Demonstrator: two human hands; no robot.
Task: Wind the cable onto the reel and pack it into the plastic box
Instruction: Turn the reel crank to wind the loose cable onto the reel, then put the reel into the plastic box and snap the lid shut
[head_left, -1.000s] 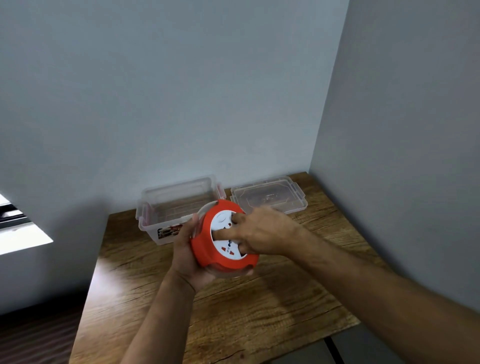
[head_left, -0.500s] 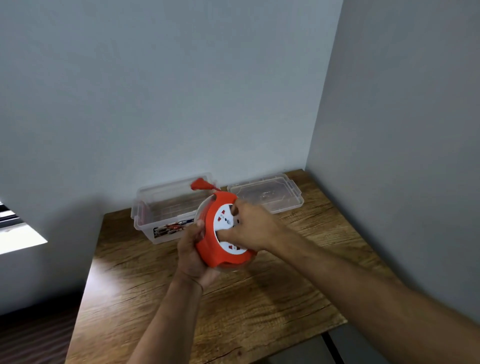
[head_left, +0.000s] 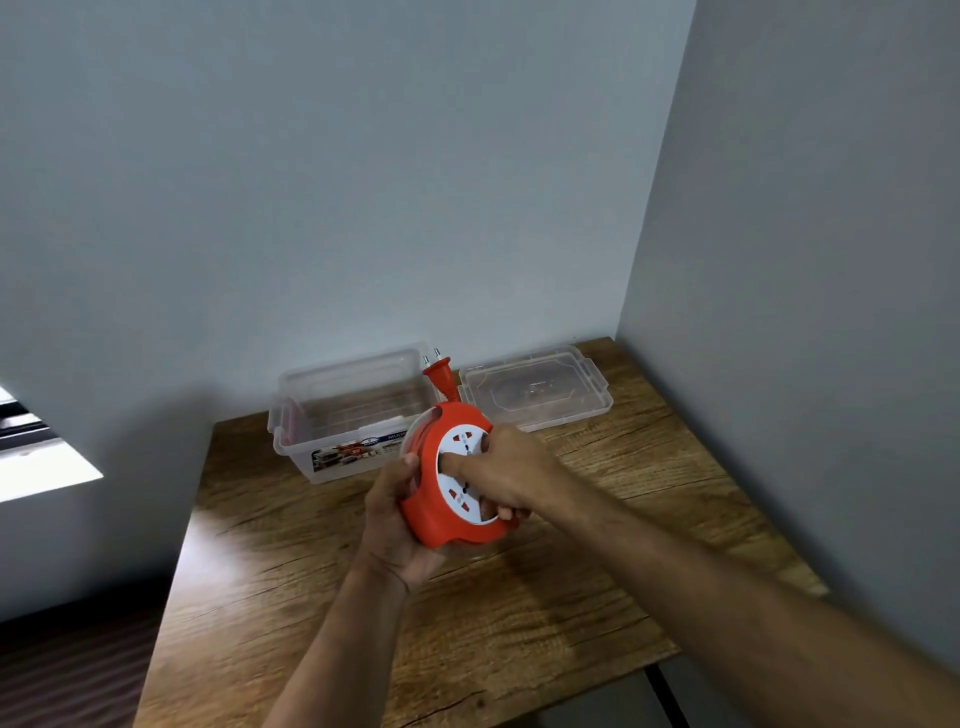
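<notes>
Now, left hand (head_left: 395, 525): grasps round orange plastic cable reel (head_left: 441, 514) from behind;
Right hand (head_left: 506, 470): fingers curled into reel's white socket face (head_left: 457, 480);
Orange plug (head_left: 440, 376): sticks up above reel.

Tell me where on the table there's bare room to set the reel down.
Bare wood lies along the table's left side, ahead of the plastic box, and on the right, ahead of the lid. The back edge is crowded by box and lid. The left hand and right hand grip the reel mid-table.
</notes>
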